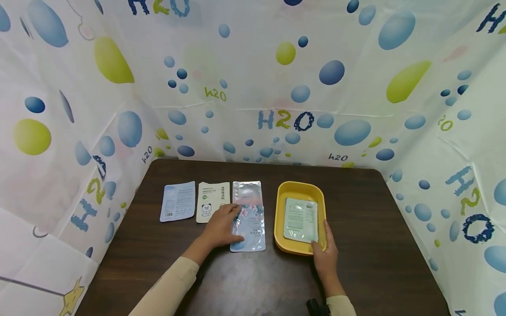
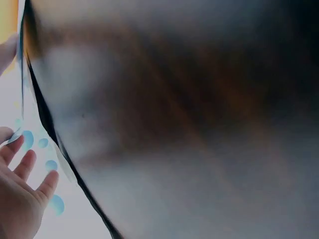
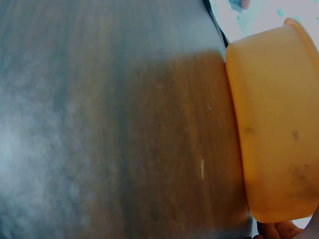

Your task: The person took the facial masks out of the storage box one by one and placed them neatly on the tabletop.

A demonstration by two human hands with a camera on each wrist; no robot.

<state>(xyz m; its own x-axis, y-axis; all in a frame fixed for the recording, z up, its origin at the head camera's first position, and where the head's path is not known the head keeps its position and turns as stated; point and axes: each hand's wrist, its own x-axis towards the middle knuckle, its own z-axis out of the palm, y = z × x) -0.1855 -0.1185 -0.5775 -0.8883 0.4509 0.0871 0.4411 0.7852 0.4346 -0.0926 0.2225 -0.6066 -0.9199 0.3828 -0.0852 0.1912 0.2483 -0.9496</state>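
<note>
Head view: centre packet (image 1: 251, 228) pinched by left hand (image 1: 220, 226), tray (image 1: 279, 215) clamped by right hand (image 1: 327, 258); pickup presumed, rightward carry needed.

Left fingers (image 2: 26, 165) spread, thin packet (image 2: 21, 74) edge-on against one, blurred brown tabletop (image 2: 174, 119), blue-dotted white backdrop (image 2: 75, 214)

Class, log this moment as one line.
left hand: touching floral packet; right hand: gripping yellow tub; in tub: pale green packet; further left: bear packet, pale blue packet
</note>
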